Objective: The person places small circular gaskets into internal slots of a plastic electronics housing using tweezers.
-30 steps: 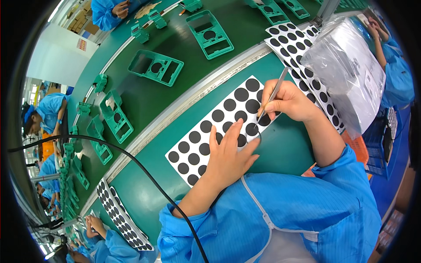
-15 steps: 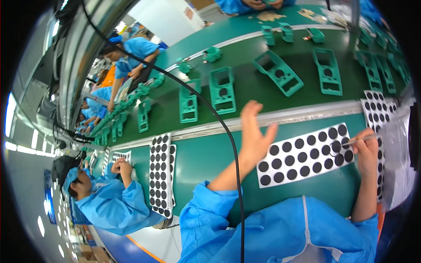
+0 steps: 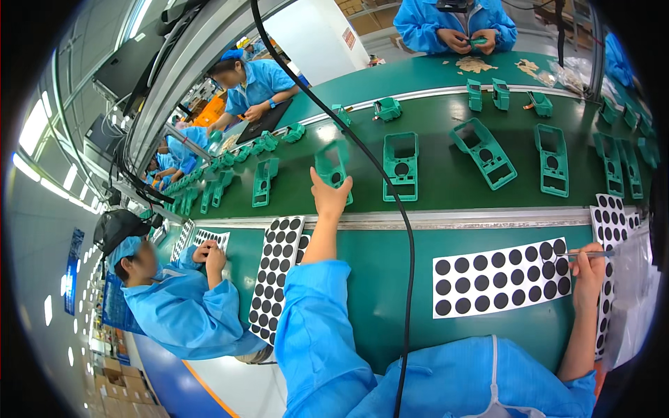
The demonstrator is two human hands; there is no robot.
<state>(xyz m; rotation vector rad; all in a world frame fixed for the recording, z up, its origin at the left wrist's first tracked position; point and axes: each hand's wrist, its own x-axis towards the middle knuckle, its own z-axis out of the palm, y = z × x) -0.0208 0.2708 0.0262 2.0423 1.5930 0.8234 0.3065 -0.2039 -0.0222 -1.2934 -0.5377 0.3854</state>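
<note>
Over the dark green belt, my left hand has its thumb and fingers on the lower end of a green plastic housing, which looks slightly blurred and tilted. My right hand pinches thin metal tweezers, their tips over the right end of a white sheet of round black stickers. That sheet lies on the green table in front of me. Whether the tweezers hold a sticker is too small to tell.
More green housings line the belt, with smaller green parts behind. A black cable hangs across the view. Sticker sheets lie left; a clear plastic bag is right. A co-worker sits left; others work across the belt.
My left hand has moved left and away from me, from above the table to a housing on the belt. The tweezers stay at the sheet's right end. The view has shifted.
</note>
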